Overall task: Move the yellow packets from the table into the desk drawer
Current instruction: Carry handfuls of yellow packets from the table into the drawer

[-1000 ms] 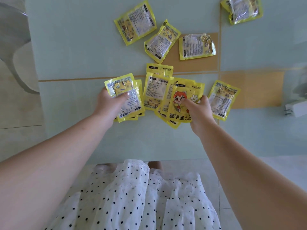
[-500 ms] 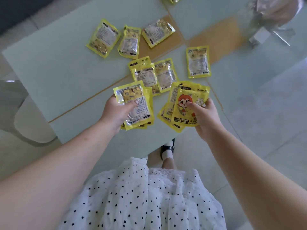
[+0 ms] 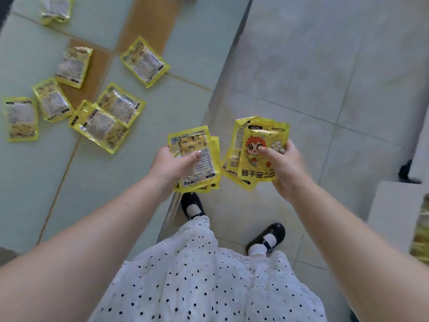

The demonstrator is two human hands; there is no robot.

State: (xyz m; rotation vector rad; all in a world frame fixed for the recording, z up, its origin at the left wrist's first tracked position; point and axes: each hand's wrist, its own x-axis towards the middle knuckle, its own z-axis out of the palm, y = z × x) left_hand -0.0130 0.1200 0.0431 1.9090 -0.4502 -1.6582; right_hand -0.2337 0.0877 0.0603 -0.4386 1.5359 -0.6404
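My left hand (image 3: 170, 166) grips a small stack of yellow packets (image 3: 197, 156), printed backs up, over the table's right edge. My right hand (image 3: 285, 166) holds another stack of yellow packets (image 3: 257, 154), thumb pressed on the top one with its cartoon face, out over the floor. Several more yellow packets (image 3: 104, 126) lie scattered on the pale green table (image 3: 46, 182) at the upper left, two of them overlapping. At the far right edge a white desk surface (image 3: 394, 205) shows, with something yellow (image 3: 421, 235) beside it; blur hides what it is.
Grey floor tiles (image 3: 325, 66) fill the right half. My black shoes (image 3: 267, 238) and the white dotted skirt (image 3: 204, 275) are below the hands. A dark object (image 3: 405, 170) stands on the floor at the right, next to a white furniture edge.
The view has swung right, away from the table toward the floor. Both hands, each still holding its packets, have moved off the tabletop to its right edge and beyond.
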